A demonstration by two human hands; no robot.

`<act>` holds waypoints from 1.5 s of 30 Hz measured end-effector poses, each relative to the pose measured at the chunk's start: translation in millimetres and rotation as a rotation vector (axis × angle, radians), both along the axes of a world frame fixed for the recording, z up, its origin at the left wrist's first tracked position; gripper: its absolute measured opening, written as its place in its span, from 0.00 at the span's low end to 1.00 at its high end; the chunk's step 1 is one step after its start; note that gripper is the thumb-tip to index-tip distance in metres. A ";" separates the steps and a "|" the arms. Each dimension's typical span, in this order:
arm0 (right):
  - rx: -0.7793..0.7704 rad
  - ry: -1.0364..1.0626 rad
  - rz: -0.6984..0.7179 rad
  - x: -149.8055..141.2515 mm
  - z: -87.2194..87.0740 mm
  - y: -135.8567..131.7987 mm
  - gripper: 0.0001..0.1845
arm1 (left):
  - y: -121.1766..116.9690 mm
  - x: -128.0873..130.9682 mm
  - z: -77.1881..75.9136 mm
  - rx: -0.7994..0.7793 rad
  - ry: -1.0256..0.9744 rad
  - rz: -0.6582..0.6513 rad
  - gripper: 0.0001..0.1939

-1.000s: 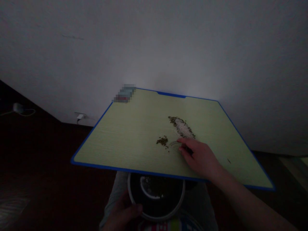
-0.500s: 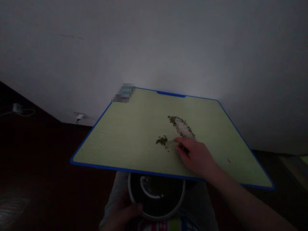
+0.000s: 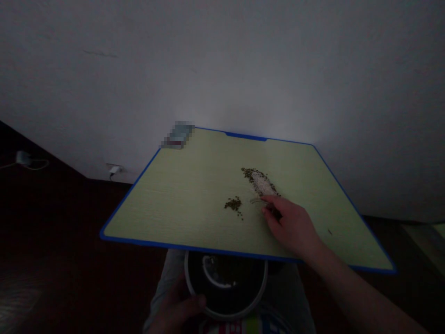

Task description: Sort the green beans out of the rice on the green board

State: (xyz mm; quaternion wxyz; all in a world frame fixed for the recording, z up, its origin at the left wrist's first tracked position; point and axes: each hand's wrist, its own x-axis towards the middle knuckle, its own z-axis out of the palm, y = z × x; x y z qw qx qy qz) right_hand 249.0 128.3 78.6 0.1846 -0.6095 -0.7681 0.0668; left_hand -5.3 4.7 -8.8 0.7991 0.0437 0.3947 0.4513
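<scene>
My right hand (image 3: 290,222) is closed over the board, fingers pinching a thin, pale pronged tool that looks like a fork (image 3: 257,201). Its handle is hidden in the hand. Just left of the prongs lies a small pile of green beans (image 3: 233,204), like mung beans, with a few strays. Beyond my fingers is a long heap of white grains (image 3: 262,183), like rice, edged with more green beans. Low in the view, my left hand (image 3: 181,306) grips the left rim of a round bowl (image 3: 239,313) between my legs. The bowl's inside is dark, with dim greenish contents.
All the grains lie on a pale green tabletop (image 3: 181,195) with a blue edge. A blurred flat object (image 3: 179,135) lies at its far left corner. A small dark sliver (image 3: 330,231) is right of my wrist. The wall (image 3: 222,69) rises behind, with a plug (image 3: 114,170) at left.
My right hand has drawn the fork slightly to the right, away from the small bean pile. My left hand stays on the bowl.
</scene>
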 end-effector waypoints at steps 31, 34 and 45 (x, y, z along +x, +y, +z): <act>-0.012 -0.005 -0.003 -17.9 1.2 0.0 0.19 | -2.3 -2.8 -7.8 0.000 0.037 -0.003 0.46; -0.012 0.002 -0.010 -16.2 1.6 -2.8 0.19 | -1.3 -1.6 -4.7 -0.007 0.047 -0.005 0.45; -0.007 0.006 0.020 -12.8 -0.3 5.8 0.18 | -1.4 1.3 -2.5 -0.031 0.001 0.040 0.43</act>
